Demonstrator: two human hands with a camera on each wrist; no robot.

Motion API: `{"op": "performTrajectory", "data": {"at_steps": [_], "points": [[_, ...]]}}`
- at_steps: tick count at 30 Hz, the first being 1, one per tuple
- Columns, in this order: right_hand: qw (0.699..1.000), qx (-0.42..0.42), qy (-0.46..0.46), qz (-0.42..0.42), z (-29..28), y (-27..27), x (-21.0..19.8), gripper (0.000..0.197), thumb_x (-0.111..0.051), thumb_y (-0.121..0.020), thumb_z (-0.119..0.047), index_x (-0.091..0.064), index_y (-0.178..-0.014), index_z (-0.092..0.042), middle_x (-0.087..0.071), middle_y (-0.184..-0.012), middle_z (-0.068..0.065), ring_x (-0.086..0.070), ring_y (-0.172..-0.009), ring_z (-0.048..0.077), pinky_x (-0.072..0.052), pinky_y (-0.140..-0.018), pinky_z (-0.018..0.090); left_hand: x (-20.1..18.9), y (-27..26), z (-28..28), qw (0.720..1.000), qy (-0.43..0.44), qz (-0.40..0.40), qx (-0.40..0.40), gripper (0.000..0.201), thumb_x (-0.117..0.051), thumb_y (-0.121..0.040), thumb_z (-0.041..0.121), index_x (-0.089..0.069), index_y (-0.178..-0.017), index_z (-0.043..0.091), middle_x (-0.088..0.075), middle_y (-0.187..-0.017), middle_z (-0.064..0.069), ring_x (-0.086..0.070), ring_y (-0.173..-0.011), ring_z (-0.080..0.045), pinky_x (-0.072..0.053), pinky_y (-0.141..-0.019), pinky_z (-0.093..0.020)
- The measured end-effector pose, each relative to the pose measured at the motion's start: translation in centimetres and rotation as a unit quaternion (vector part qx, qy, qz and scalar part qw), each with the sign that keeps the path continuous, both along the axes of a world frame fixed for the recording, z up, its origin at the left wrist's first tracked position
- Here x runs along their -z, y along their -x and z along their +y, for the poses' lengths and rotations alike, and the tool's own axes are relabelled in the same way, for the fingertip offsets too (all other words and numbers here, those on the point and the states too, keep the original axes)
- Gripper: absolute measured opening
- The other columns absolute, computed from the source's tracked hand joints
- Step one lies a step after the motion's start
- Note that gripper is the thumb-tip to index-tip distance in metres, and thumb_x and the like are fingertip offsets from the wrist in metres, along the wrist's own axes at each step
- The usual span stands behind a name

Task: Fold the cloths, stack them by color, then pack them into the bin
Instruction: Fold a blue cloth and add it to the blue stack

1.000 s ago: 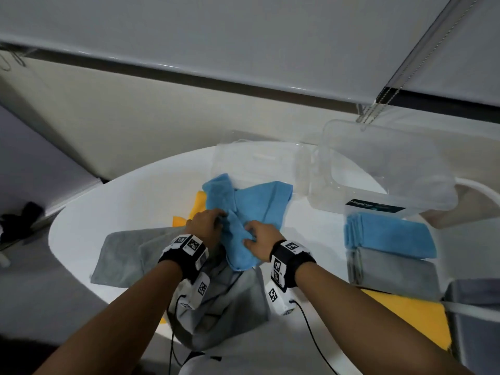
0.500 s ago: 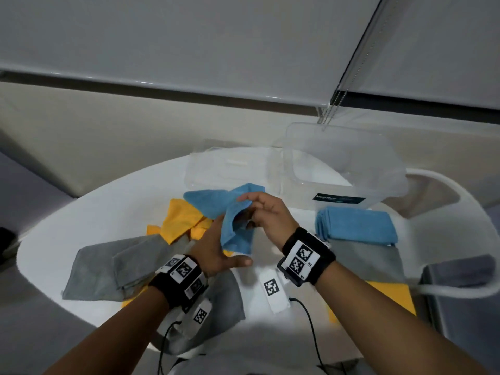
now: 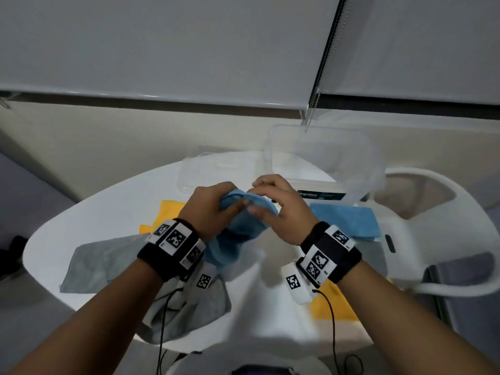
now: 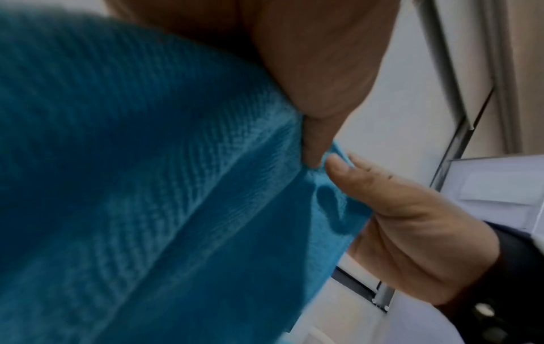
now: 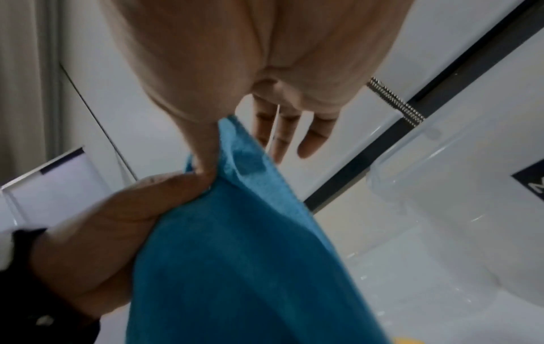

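Note:
A blue cloth hangs above the white table, held up at its top edge by both hands close together. My left hand pinches the edge, and its thumb shows pressed on the cloth in the left wrist view. My right hand pinches the same edge between thumb and forefinger, its other fingers spread. Loose grey cloths and a yellow cloth lie on the left. Folded blue, grey and yellow cloths lie on the right. The clear bin stands behind.
The bin's clear lid lies flat to the left of the bin. A white chair stands against the table's right side. Another grey cloth hangs over the near table edge. Cables run from my wrist cameras.
Both hands have lifted the blue cloth off the table and come together at its top edge. The left hand, under the cloth half a second ago, now pinches it.

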State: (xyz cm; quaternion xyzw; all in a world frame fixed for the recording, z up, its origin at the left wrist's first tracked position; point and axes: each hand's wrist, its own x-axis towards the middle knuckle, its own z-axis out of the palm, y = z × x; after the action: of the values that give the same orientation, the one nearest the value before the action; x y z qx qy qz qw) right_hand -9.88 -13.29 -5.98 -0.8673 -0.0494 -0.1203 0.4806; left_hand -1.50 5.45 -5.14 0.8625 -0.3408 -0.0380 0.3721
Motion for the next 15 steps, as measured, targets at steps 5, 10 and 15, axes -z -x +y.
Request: {"op": "performTrajectory", "data": {"at_steps": [5,10,15], "points": [[0.994,0.063,-0.08,0.025,-2.5,0.8,-1.1,0.016,-0.064,-0.091,-0.008,-0.076,-0.098,-0.017,-0.074,-0.094,-0.008,-0.068,-0.09,0.005,-0.051,-0.082,0.018,0.6,0.2,0.1,0.996,-0.087,-0.001,0.006,0.023,-0.072,-0.077,0.045,-0.062,-0.085,0.026,-0.06,-0.067,0.008,-0.052,-0.061,-0.01,-0.04,-0.061,-0.021],[0.988,0.108,-0.108,0.013,-4.6,2.0,-1.4,0.01,-0.07,-0.088,-0.009,-0.076,-0.091,-0.016,-0.074,-0.089,-0.007,-0.067,-0.086,0.005,-0.048,-0.079,0.014,2.4,0.1,2.9,0.992,-0.125,0.013,0.008,0.031,-0.046,-0.07,0.068,-0.055,-0.072,0.038,-0.058,-0.067,0.011,-0.054,-0.067,-0.014,-0.041,-0.064,-0.028],[0.973,0.186,-0.134,-0.035,-6.9,2.0,-2.1,0.007,-0.072,-0.087,-0.013,-0.072,-0.085,-0.02,-0.07,-0.079,-0.013,-0.062,-0.077,-0.001,-0.045,-0.072,0.011,0.3,-0.7,5.2,0.99,-0.121,0.003,-0.066,0.014,-0.073,-0.079,0.041,-0.063,-0.076,0.032,-0.063,-0.068,0.008,-0.057,-0.067,-0.015,-0.039,-0.063,-0.027]]}}
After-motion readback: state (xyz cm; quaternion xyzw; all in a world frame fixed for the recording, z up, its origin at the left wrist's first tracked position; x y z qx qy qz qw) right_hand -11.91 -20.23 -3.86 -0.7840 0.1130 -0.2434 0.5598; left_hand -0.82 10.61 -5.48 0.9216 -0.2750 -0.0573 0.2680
